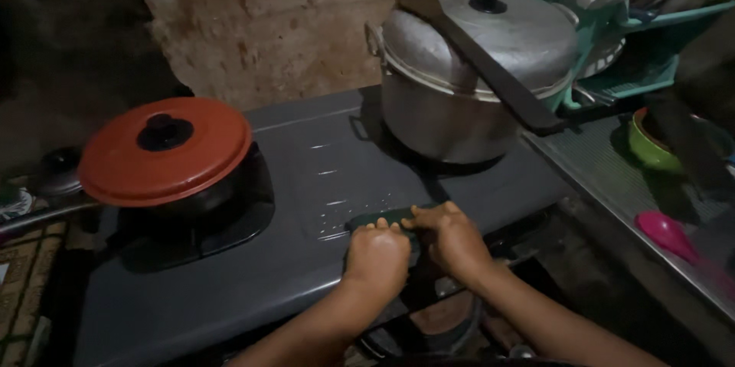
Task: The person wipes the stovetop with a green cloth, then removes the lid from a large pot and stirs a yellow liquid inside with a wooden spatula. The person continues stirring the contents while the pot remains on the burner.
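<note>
Both hands (413,241) on dark green cloth (383,219), long axis left-right.

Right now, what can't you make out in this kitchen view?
- Dark green thing on the stove top: mostly covered by the left hand and right hand.
- Pot contents: hidden by the red lid and metal lid.
- Dish rack: cut off by the top edge.

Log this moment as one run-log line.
left hand and right hand: pressing dark green cloth | on: grey stove top | burners: red-lidded pot, metal pot
</note>
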